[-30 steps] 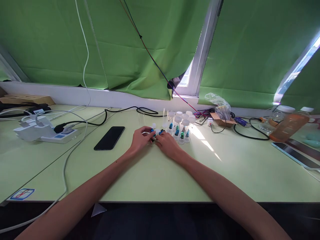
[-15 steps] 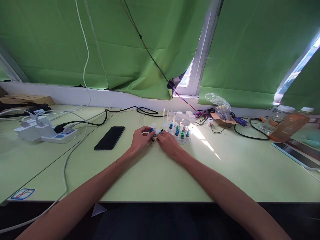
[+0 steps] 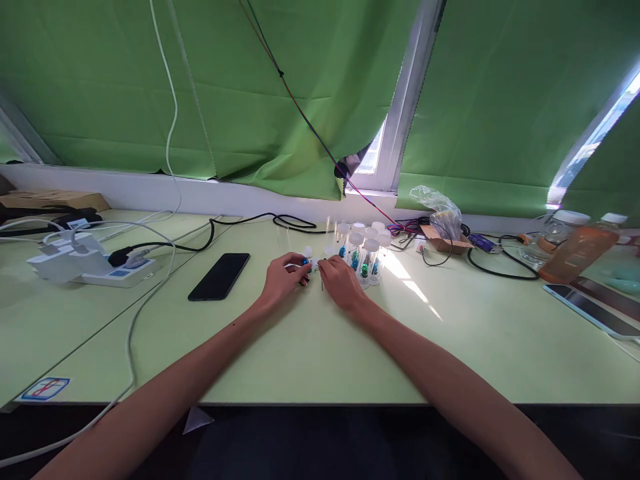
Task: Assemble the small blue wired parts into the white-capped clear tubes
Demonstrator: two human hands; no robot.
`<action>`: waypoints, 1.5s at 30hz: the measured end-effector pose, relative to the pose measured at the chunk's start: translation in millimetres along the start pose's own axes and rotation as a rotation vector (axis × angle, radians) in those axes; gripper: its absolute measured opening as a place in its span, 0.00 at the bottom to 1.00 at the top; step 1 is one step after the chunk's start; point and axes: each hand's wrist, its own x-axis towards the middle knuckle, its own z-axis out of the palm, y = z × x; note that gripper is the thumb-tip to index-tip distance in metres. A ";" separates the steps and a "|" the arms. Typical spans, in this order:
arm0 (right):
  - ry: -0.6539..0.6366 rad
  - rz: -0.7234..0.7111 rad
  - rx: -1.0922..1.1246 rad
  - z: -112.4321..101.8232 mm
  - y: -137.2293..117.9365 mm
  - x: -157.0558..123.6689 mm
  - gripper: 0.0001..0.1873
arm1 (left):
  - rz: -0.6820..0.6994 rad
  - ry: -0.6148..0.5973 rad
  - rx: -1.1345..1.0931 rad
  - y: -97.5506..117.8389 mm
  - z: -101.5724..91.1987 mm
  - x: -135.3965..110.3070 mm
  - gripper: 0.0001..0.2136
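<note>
Near the middle of the table, my left hand (image 3: 284,277) is closed on a small shiny blue piece (image 3: 307,262), whose exact kind is unclear. My right hand (image 3: 341,280), a short gap to the right, pinches a thin dark pin-like piece (image 3: 323,284) that points down from the fingertips. Small white caps (image 3: 307,252) lie just beyond and between the hands. Behind them stand an uncapped clear tube (image 3: 283,236) and another clear tube (image 3: 330,235). Right beside my right hand are several white-capped clear tubes (image 3: 370,251) with blue and green pieces inside.
A black phone (image 3: 219,277) lies left of my left arm. Farther left is a white power strip (image 3: 120,272) with plugs and cables. To the right are a small cardboard box (image 3: 443,241) with a plastic bag, an orange bottle (image 3: 580,252) and another phone (image 3: 593,310).
My right hand has drawn slightly away from my left, and its fingers have closed more. The thin dark piece now shows below its fingertips. My left hand has hardly moved.
</note>
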 end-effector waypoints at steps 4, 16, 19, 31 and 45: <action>0.099 0.008 0.070 -1.1 0.3 -1.0 0.12 | 0.024 -0.016 0.055 -1.4 -0.4 -0.9 0.17; 0.476 -0.078 0.233 -0.3 -5.1 -0.2 0.14 | 0.109 0.026 0.238 -0.9 0.5 -4.4 0.11; 0.485 -0.090 0.249 -0.6 -6.2 -1.0 0.14 | 0.111 0.044 0.225 0.1 0.8 -5.2 0.11; 0.500 -0.130 0.244 -2.4 -10.3 -1.9 0.14 | 0.156 0.061 0.297 -4.1 0.6 -2.8 0.10; 0.535 -0.186 0.304 -1.8 -12.4 -2.8 0.12 | 0.154 0.060 0.327 -1.3 0.4 -3.8 0.09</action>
